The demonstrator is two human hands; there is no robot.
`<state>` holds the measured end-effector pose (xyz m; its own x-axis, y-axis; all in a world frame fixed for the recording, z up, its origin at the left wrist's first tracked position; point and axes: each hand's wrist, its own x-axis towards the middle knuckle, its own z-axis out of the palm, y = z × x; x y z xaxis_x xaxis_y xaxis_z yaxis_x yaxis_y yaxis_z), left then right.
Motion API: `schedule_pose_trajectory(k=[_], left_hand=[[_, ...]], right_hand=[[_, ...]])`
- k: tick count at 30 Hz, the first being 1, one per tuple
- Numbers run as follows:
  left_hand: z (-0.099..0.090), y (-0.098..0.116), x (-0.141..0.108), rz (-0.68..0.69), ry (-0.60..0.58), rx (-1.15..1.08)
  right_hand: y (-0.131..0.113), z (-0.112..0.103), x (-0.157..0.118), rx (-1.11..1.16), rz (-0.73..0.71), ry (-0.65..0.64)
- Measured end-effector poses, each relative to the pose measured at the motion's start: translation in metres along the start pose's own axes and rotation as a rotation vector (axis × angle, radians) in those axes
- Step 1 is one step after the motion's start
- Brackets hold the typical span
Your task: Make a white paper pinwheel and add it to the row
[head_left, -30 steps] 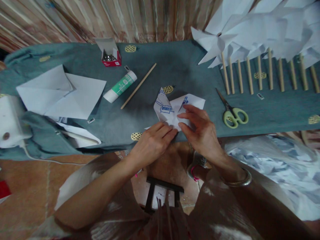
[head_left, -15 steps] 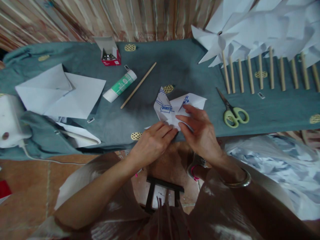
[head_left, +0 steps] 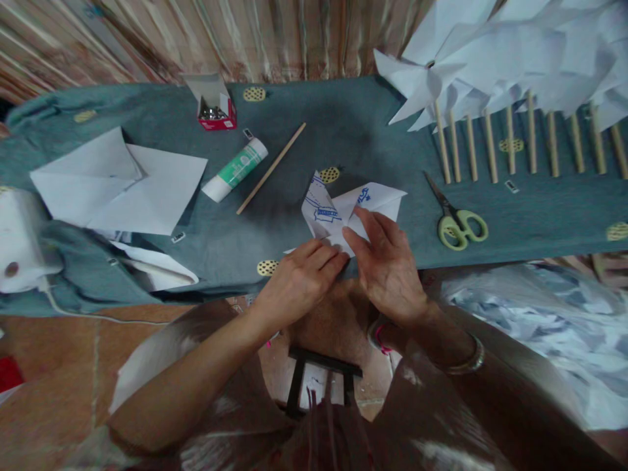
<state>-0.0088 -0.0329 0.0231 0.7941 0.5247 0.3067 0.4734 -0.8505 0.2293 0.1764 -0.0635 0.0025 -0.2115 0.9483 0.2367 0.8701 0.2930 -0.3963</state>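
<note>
A white paper pinwheel (head_left: 328, 219) with blue drawing on its folds lies at the near edge of the cloth-covered table. My left hand (head_left: 304, 271) is closed on its near side, fingers together and pressing it down; the fingertips are partly hidden. From the right, my right hand (head_left: 387, 265) has its thumb and forefinger on a fold near the middle, with the paper between them. Beyond the pinwheel a thin wooden stick (head_left: 271, 168) lies slantwise. Beside that stick is a green and white glue stick (head_left: 240, 167).
Green-handled scissors (head_left: 458, 226) lie to the right. Finished pinwheels on sticks (head_left: 490, 72) overlap at the far right. An open red box of metal pins (head_left: 216, 114) stands at the back. Folded white paper (head_left: 161, 176) and a white device with a cord (head_left: 24, 242) are leftward.
My right hand has shifted slightly, its forefinger and thumb drawing closer to the pinwheel's middle and its other fingers curling in. My left hand stays in place.
</note>
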Motion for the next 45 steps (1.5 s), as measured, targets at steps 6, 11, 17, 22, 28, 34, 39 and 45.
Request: schedule_pose_trajectory(k=[6, 11, 17, 22, 28, 34, 39, 45], left_hand=[[0.002, 0.001, 0.001, -0.014, 0.053, 0.008], [0.005, 0.001, -0.001, -0.05, 0.064, -0.01], [0.004, 0.001, -0.001, -0.024, 0.053, -0.02], [0.003, 0.0, 0.001, -0.004, 0.058, -0.017], [0.004, 0.001, 0.001, -0.013, 0.042, 0.012], [0.004, 0.001, 0.0, -0.008, 0.032, 0.02], [0.004, 0.001, 0.0, -0.013, 0.012, 0.026], [0.003, 0.002, 0.002, -0.021, 0.013, 0.018]], right_hand=[[0.0, 0.008, -0.006, -0.114, -0.033, 0.034], [0.006, 0.006, -0.005, -0.089, -0.052, 0.065], [-0.001, 0.008, -0.002, -0.068, -0.039, 0.072], [-0.005, 0.016, -0.006, -0.098, -0.046, 0.072], [0.003, 0.008, -0.007, -0.073, -0.064, 0.074], [0.004, 0.001, -0.006, -0.091, -0.07, 0.099], [0.005, 0.005, -0.004, -0.137, -0.074, 0.077], [0.006, 0.014, -0.002, -0.129, -0.084, 0.105]])
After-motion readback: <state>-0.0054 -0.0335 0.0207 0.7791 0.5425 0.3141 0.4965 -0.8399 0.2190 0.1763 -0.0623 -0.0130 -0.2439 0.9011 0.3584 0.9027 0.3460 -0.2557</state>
